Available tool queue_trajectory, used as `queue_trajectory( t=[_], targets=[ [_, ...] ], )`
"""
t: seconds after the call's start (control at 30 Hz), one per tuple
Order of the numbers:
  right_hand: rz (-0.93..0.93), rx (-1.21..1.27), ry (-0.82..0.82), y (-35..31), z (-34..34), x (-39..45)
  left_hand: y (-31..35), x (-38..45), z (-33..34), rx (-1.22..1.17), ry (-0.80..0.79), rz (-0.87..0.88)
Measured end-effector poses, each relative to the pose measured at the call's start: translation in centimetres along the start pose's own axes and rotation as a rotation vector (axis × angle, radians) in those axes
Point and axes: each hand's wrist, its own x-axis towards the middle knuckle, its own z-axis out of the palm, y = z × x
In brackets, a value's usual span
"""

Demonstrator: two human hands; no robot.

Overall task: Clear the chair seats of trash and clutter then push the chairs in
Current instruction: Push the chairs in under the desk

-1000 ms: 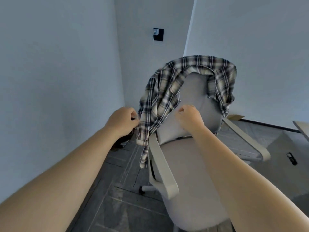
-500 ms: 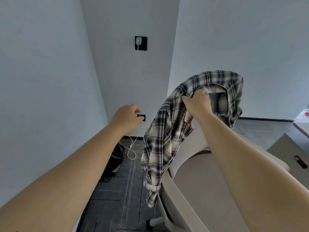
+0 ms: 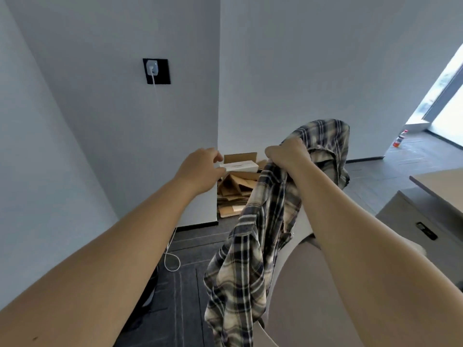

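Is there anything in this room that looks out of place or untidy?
Yes. Flattened cardboard lies heaped on the floor in the corner, with a white box on top. A lone bottle stands on the floor near the window. The right hand holds a plaid shirt, bunched.

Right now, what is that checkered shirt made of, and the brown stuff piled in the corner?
The checkered shirt looks like soft woven cloth, maybe cotton: it droops in folds from the right hand. The brown pile looks like matte cardboard: flat, stiff, creased sheets.
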Motion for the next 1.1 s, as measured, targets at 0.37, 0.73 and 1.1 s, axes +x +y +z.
queue_trajectory(
  t=[0.37, 0.73, 1.1],
  targets=[
    [0.08, 0.124, -0.011, 0.1, -0.5, -6.9, 1.2, 7.7, 1.7, 0.066, -0.26, 0.449],
    [0.286, -0.057, 0.063, 2.9, -3.1, -17.7, 5.1, 4.3, 3.4, 0.228, -0.215, 1.034],
    [0.361, -0.682, 0.52, 6.2, -2.4, -25.1, 6.2, -4.3, 3.8, 0.087, -0.136, 1.15]
  ],
)
